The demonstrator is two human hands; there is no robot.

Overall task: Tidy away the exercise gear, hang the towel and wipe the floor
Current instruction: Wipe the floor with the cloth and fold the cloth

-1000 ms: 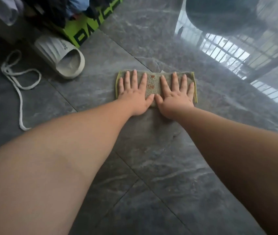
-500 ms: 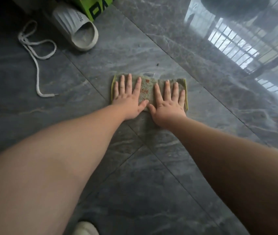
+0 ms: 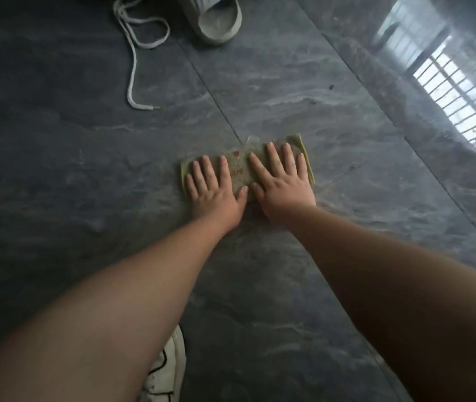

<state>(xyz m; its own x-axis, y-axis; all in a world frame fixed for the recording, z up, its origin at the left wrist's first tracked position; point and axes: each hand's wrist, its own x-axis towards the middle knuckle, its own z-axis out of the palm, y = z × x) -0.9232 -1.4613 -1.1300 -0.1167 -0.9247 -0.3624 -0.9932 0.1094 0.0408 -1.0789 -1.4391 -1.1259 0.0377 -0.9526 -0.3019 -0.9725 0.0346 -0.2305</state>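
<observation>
Both my hands lie flat, fingers spread, on the cloth [image 3: 238,166], pressing it to the dark tiled floor [image 3: 289,91]: left hand [image 3: 216,192] on its left half, right hand [image 3: 281,182] on its right, thumbs nearly touching; neither grip closes round anything. Well beyond lie a slipper [image 3: 216,18], hollow showing nothing inside, and beside it a white lace [image 3: 132,68]; a white shoe [image 3: 167,369] shows under my left forearm.

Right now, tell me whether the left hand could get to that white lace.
Probably yes. The left hand lies flat on the cloth, and only bare floor separates it from the white lace, though that may take a lean forward.
</observation>
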